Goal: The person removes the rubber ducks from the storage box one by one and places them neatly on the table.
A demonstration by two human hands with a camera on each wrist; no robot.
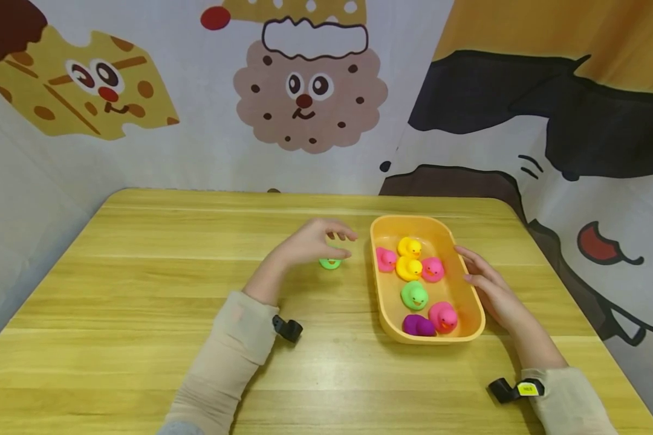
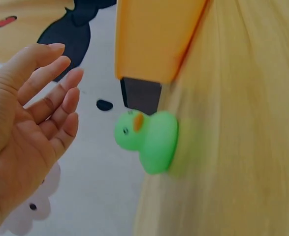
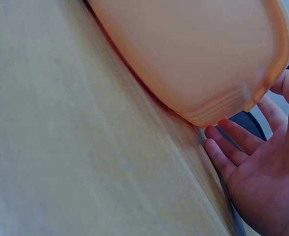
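My left hand hovers over a green rubber duck on the table, fingers loosely bent with nothing between them. In the left wrist view the green duck stands apart from the left hand's palm. My right hand holds the right side of an orange plastic basin, thumb at the rim. Its fingers lie against the ribbed outer wall in the right wrist view. Inside the basin are yellow ducks, pink ducks, a green duck and a purple duck.
The wooden table extends around the basin to both sides. Behind its far edge hangs a cloth printed with cartoon figures. Small black cameras sit on both wrists.
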